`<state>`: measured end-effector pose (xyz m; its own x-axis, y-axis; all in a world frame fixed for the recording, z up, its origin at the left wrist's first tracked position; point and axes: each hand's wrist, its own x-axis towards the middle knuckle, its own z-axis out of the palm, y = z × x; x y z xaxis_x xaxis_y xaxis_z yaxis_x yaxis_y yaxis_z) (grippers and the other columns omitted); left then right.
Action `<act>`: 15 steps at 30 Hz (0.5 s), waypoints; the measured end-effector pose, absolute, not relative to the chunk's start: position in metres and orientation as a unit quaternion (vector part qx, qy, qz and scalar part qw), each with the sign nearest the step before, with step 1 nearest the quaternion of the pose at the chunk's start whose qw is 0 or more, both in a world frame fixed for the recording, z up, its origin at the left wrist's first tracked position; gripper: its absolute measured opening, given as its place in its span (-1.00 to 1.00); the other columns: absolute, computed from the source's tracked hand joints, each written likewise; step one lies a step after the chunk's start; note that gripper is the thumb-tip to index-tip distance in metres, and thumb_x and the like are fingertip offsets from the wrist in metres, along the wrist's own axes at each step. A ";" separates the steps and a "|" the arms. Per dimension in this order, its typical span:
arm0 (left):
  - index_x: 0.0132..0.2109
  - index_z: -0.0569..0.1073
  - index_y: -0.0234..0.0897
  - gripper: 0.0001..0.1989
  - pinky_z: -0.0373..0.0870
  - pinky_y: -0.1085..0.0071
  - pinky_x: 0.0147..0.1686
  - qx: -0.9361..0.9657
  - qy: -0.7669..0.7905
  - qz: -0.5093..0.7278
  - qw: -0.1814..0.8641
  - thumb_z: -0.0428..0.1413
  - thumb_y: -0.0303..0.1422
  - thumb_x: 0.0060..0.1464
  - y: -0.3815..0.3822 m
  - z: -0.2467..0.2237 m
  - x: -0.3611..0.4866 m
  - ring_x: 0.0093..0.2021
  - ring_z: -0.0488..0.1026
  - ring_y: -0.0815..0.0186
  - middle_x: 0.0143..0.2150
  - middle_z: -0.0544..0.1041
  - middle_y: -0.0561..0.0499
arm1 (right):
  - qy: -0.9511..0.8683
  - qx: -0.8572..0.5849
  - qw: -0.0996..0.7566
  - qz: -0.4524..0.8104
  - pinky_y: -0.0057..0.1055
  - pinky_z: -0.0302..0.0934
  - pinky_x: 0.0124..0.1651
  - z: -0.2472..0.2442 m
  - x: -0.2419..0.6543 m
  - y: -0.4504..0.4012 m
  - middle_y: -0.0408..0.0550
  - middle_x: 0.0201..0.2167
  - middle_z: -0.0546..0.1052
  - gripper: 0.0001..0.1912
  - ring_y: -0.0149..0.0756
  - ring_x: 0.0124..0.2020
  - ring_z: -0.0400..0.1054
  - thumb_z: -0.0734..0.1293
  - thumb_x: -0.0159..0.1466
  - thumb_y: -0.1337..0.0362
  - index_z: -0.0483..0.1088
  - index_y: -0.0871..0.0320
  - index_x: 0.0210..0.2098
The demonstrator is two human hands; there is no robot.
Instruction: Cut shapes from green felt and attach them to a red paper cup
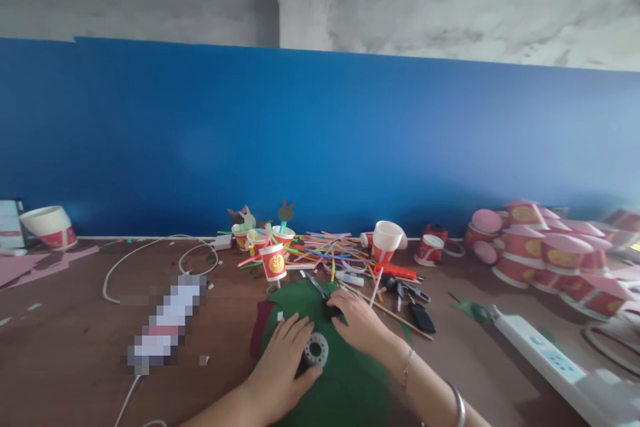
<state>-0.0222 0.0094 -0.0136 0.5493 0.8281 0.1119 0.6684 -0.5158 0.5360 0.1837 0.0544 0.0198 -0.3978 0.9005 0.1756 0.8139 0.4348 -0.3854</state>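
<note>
Green sheets (350,373) lie on the brown table in front of me. My left hand (284,363) rests on them with its fingers spread, its thumb and fingertips around a grey ring-shaped object (317,349) with small holes. Farther forward, my right hand (361,320) is closed over the dark handles of a pair of scissors (317,285), whose blades point forward and left. A dark red sheet (261,328) sticks out at the left of the green ones. Just beyond the blades stands a small red and white paper cup (273,263).
Colourful pipe cleaners (325,250), a glue tube (350,278) and keys (421,315) lie behind my hands. Stacked red cups (520,260) and a white power strip (543,357) are at right. Pink paper (25,267) and a white cable (107,277) lie at left.
</note>
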 end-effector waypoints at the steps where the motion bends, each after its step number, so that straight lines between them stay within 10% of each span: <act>1: 0.21 0.14 -0.29 -0.37 -0.08 -0.03 0.20 0.854 0.436 0.183 0.218 0.09 -0.21 0.01 0.012 -0.012 -0.024 0.25 0.01 0.05 0.22 0.19 -0.17 | -0.825 -0.522 0.183 0.121 -0.35 0.13 -0.01 0.020 0.185 0.056 0.03 -0.18 0.47 -0.71 -0.21 -0.11 0.30 0.22 0.08 0.41 0.43 0.19 -0.21; 15: 0.12 0.30 -0.37 -0.52 0.09 0.00 0.13 0.889 0.443 0.120 0.017 -0.04 -0.20 0.11 0.030 -0.005 -0.051 0.19 0.14 0.00 0.18 0.26 -0.23 | -0.782 -0.593 0.189 0.031 -0.47 0.11 -0.13 0.025 0.199 0.093 -0.04 -0.30 0.53 -0.75 -0.29 -0.20 0.37 0.16 0.16 0.42 0.47 0.14 -0.34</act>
